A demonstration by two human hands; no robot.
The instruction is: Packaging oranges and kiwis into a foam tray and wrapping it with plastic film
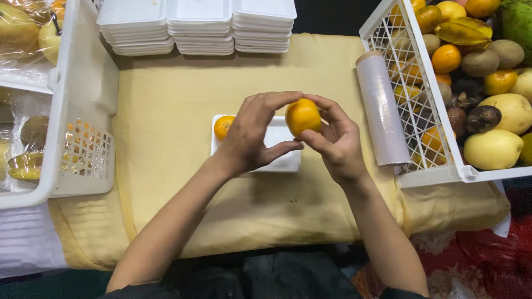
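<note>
Both hands meet at the centre of the frame over a table (177, 138) draped in pale yellow cloth, sharing one orange (302, 116). The left hand (252, 135) curls around the fruit's left side, fingertips on top and thumb beneath; the right hand (335, 138) cups it from the right and below, fingers partly closed on its smooth, glossy peel. Directly under the hands lies a shallow white foam tray (277, 160), largely hidden by the left hand, with a second orange (223, 126) sitting in its left corner. To the right, a roll of clear film (382, 108) on a cardboard core lies against a white plastic crate (438, 171) heaped with mixed fruit: oranges, brown kiwis, yellow pears and dark round fruit. At upper centre, three stacks of foam trays (199, 25) line the table's far edge. Another white crate (83, 144), perforated at the side, fills the left of the frame, holding fruit wrapped in film.
</note>
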